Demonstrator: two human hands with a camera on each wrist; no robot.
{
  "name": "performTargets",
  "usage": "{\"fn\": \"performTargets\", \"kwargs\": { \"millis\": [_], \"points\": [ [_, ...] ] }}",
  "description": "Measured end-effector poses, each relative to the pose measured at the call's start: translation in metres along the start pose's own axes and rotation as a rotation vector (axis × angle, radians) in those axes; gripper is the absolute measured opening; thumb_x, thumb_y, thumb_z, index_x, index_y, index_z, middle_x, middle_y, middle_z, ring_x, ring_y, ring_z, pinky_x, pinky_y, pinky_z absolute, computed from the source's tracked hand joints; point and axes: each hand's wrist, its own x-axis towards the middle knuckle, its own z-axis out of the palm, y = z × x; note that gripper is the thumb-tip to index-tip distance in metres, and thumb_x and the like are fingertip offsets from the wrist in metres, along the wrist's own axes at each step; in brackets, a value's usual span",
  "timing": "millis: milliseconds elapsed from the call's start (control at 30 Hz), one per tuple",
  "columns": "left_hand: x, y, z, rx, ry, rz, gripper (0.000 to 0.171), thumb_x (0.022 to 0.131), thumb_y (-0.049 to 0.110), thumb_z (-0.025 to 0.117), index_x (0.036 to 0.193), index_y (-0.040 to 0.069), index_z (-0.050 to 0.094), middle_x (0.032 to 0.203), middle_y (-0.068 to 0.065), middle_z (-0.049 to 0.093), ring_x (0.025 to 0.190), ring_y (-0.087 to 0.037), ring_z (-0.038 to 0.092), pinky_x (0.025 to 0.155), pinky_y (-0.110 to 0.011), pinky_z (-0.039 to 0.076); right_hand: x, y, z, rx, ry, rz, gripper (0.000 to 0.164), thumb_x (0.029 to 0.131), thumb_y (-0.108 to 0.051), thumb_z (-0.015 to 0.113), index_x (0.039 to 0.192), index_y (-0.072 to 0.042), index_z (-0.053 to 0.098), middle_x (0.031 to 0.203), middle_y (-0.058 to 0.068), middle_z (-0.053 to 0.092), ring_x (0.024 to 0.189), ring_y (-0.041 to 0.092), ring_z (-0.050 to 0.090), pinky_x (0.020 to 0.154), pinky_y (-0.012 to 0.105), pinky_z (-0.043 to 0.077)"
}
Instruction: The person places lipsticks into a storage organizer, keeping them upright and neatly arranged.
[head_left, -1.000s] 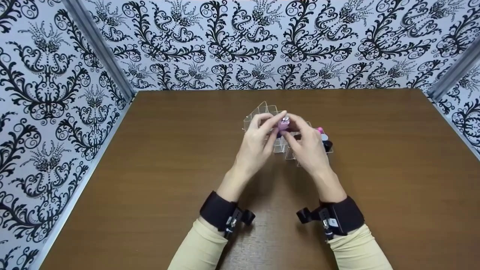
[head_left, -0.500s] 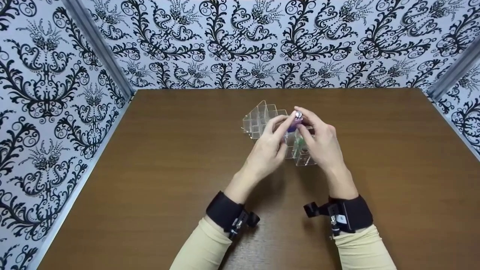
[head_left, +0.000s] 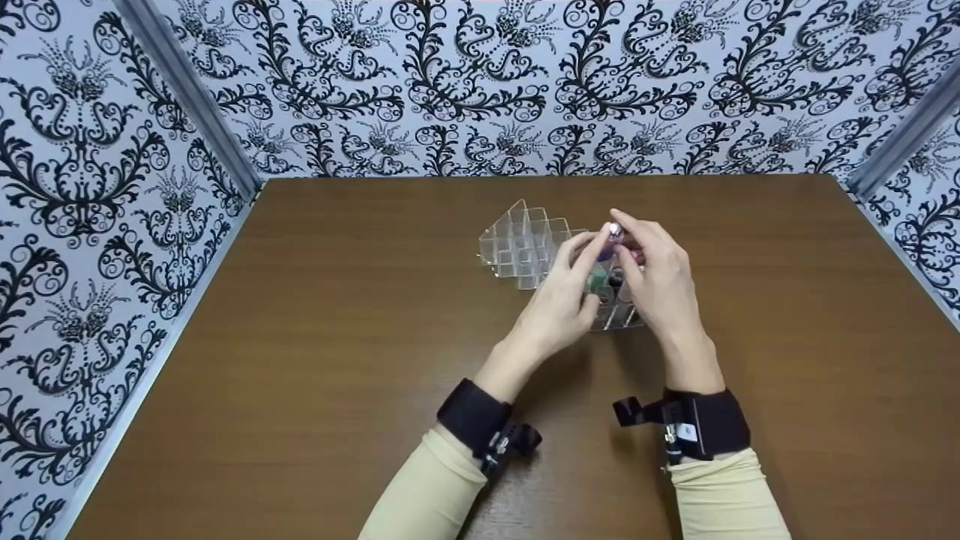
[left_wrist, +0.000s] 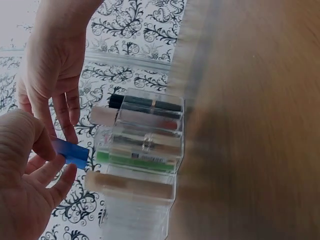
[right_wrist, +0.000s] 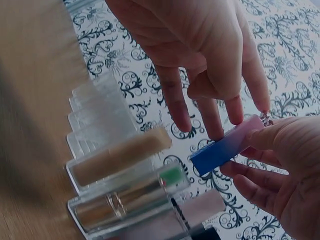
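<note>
A small square lipstick tube (right_wrist: 225, 145) shades from pink to blue and has a silvery ornament at its pink end. My right hand (head_left: 664, 277) pinches it between thumb and fingers. From the other side, the fingertips of my left hand (head_left: 555, 304) hold it too. In the left wrist view the blue end (left_wrist: 75, 154) of the tube sticks out past the fingers. Just below and behind both hands stands a clear stepped organizer (head_left: 517, 244), its right part partly hidden by them. A beige tube (right_wrist: 120, 157) and a green-capped tube (right_wrist: 172, 175) stand in it.
Further along the organizer sit a pale pink tube (right_wrist: 200, 207) and a black-capped one (left_wrist: 116, 101). The organizer's left compartments show no tubes. Brown tabletop (head_left: 337, 337) surrounds it, and a patterned wall (head_left: 465, 90) rises behind.
Both hands have shifted to the right with the lipstick tube between them, now over the organizer's right part. More of its left compartments has come into sight.
</note>
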Motion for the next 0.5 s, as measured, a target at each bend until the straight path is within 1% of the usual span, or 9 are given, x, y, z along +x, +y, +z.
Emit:
{"fn": "performTargets", "kwargs": {
  "millis": [100,133,200,267,333,500],
  "points": [
    [0.004,0.001,0.004,0.015,-0.026,-0.019,0.087,0.08,-0.014,0.06,0.159,0.004,0.029,0.151,-0.021,0.036,0.13,-0.026,0.051,0.105,-0.023,0.042,-0.001,0.005,-0.002,-0.03,0.015,0.007,0.043,0.092,0.008,0.067,0.133,-0.004,0.066,0.107,0.018,0.07,0.084,0.027,0.065,0.076,0.04,0.052],
    [0.005,0.001,0.005,0.031,-0.035,-0.029,0.087,0.081,-0.013,0.061,0.159,0.005,0.029,0.151,-0.02,0.036,0.128,-0.025,0.052,0.103,-0.025,0.044,-0.001,0.006,-0.002,-0.038,0.018,0.013,0.043,0.092,0.007,0.067,0.132,-0.005,0.067,0.106,0.018,0.07,0.084,0.028,0.065,0.076,0.04,0.052],
    [0.006,0.002,0.006,0.066,-0.057,-0.058,0.087,0.082,-0.009,0.063,0.16,0.008,0.028,0.151,-0.018,0.037,0.128,-0.025,0.053,0.103,-0.033,0.045,-0.001,0.008,-0.003,-0.048,0.015,0.026,0.041,0.092,0.006,0.068,0.131,-0.004,0.067,0.104,0.018,0.07,0.084,0.029,0.066,0.077,0.045,0.052],
    [0.008,0.003,0.007,0.092,-0.082,-0.088,0.087,0.083,-0.006,0.064,0.161,0.01,0.027,0.152,-0.016,0.038,0.129,-0.024,0.052,0.102,-0.041,0.045,-0.002,0.01,-0.003,-0.059,0.008,0.043,0.04,0.091,0.006,0.068,0.13,-0.003,0.068,0.104,0.019,0.071,0.085,0.032,0.066,0.079,0.047,0.052],
    [0.009,0.003,0.009,0.11,-0.11,-0.119,0.088,0.084,-0.003,0.065,0.161,0.013,0.026,0.153,-0.015,0.037,0.133,-0.022,0.05,0.101,-0.046,0.043,-0.002,0.012,-0.002,-0.068,-0.001,0.06,0.039,0.091,0.005,0.069,0.13,-0.003,0.068,0.104,0.02,0.071,0.087,0.034,0.067,0.08,0.047,0.052],
    [0.01,0.002,0.015,0.118,-0.163,-0.154,0.089,0.085,-0.001,0.064,0.162,0.012,0.022,0.155,-0.015,0.034,0.137,-0.02,0.045,0.105,-0.046,0.038,-0.004,0.017,-0.001,-0.09,-0.015,0.094,0.037,0.091,0.004,0.07,0.128,-0.002,0.069,0.106,0.022,0.071,0.089,0.036,0.067,0.083,0.049,0.051]
  ]
}}
